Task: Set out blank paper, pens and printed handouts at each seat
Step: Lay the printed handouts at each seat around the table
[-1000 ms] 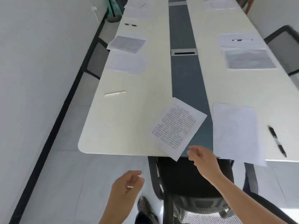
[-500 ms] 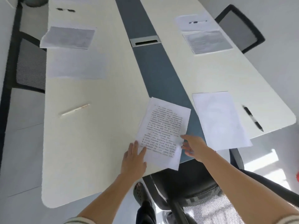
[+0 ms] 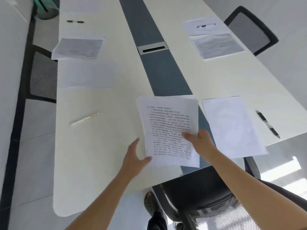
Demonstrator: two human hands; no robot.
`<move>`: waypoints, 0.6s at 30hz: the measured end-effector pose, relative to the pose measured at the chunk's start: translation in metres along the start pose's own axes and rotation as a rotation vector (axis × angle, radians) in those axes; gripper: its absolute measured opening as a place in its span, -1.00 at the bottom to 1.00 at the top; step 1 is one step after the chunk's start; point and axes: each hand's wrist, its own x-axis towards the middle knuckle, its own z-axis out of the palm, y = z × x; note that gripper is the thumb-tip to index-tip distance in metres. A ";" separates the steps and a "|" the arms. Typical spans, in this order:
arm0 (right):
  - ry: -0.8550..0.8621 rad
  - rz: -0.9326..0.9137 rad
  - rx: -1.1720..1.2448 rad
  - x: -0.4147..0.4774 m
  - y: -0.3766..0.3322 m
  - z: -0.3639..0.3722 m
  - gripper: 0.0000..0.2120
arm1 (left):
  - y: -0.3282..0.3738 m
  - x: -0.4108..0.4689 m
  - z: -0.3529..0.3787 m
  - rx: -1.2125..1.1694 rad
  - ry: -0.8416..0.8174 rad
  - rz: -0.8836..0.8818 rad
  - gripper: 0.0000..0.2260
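Note:
A printed handout (image 3: pixel 167 123), several sheets fanned slightly, lies at the near end of the long white table (image 3: pixel 103 146). My right hand (image 3: pixel 197 140) holds its right edge with the thumb on the text. My left hand (image 3: pixel 135 155) touches its lower left corner with fingers spread. A blank sheet (image 3: pixel 230 125) lies just to the right, hanging over the table edge, with a black pen (image 3: pixel 267 124) beside it. A white pen (image 3: pixel 83 119) lies alone to the left.
Farther seats hold sets: a handout (image 3: pixel 78 48) above a blank sheet (image 3: pixel 86 74) on the left, a handout (image 3: pixel 217 45) and a sheet with a pen (image 3: pixel 204 26) on the right. A black mesh chair (image 3: pixel 207 193) stands below me; other chairs (image 3: pixel 252 29) flank the table.
The handout has turned upright and shifted slightly right, its sheets now fanned. My right hand has taken hold of its right edge, and my left hand has slid to its lower left corner.

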 end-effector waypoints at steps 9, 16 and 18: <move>-0.084 -0.236 0.087 -0.014 -0.028 -0.055 -0.72 | 0.095 0.016 -0.025 -0.394 0.050 0.152 -0.63; -0.110 -0.143 0.029 0.005 0.013 -0.055 -0.60 | 0.079 0.006 0.028 -0.148 0.116 0.108 -0.84; -0.077 -0.173 0.022 0.009 0.011 -0.055 -0.65 | 0.081 0.006 0.034 -0.168 0.134 0.106 -0.82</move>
